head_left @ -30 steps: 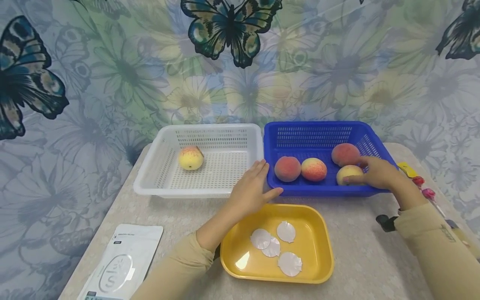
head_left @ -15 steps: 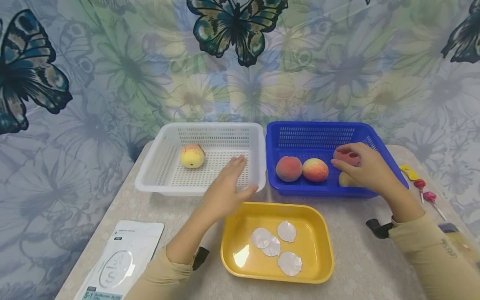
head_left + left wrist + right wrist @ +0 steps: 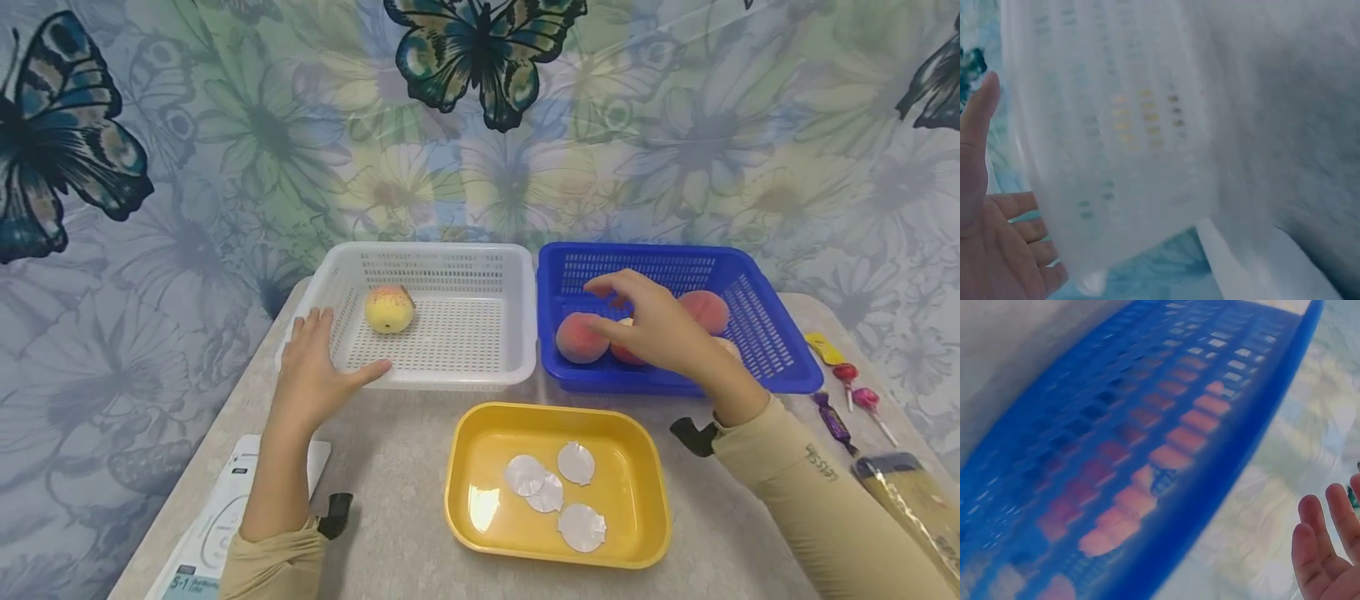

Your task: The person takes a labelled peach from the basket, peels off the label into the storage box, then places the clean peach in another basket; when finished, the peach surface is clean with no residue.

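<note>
We are reaching our right hand [image 3: 660,329] into the blue basket [image 3: 780,367], its fingers loosely spread and closed on nothing, hovering just over the peaches [image 3: 579,337] lying along the near wall, while our left hand [image 3: 315,375] is lying flat with straight fingers on the front left corner of the white basket [image 3: 450,377], where one yellow peach [image 3: 389,308] is sitting. To do this well, we are judging it best to settle on one fruit and cup it from above with all fingers rather than pinching. Meanwhile we are pressing the white basket steady.
</note>
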`<state>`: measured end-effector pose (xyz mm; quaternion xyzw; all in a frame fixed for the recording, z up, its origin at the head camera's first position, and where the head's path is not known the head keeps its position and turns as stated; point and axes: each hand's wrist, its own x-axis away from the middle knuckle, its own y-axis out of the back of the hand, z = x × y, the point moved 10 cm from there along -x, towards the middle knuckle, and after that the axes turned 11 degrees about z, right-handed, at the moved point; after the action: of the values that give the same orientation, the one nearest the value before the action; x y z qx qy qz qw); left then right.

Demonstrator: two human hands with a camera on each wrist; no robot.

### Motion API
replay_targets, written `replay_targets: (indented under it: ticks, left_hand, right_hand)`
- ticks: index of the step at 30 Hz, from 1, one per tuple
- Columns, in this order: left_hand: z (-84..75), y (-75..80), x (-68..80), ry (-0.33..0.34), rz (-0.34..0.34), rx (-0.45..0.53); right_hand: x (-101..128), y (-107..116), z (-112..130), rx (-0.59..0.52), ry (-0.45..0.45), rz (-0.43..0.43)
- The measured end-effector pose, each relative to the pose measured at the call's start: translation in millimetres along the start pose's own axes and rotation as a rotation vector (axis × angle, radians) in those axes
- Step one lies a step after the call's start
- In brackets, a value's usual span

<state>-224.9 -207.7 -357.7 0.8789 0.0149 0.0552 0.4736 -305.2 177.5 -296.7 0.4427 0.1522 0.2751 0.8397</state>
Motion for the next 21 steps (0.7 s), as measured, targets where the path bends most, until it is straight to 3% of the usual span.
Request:
replay_targets:
  ticks: [7,16,21]
  left_hand:
    - [32.2,0.6,2.1,0.071,-0.006,-0.004]
    - [37.8,1.8,3.9,0.082,-0.029,0.024]
    - [38.6,-0.1,3.8,0.081,-0.026,0.035]
  right_hand:
    - [-43,-16,34,-0.011,0.017,0.088]
    - [-102,-44,76,-0.001,0.062,0.212]
    - [-140,-62,99,0.086,0.08,0.27]
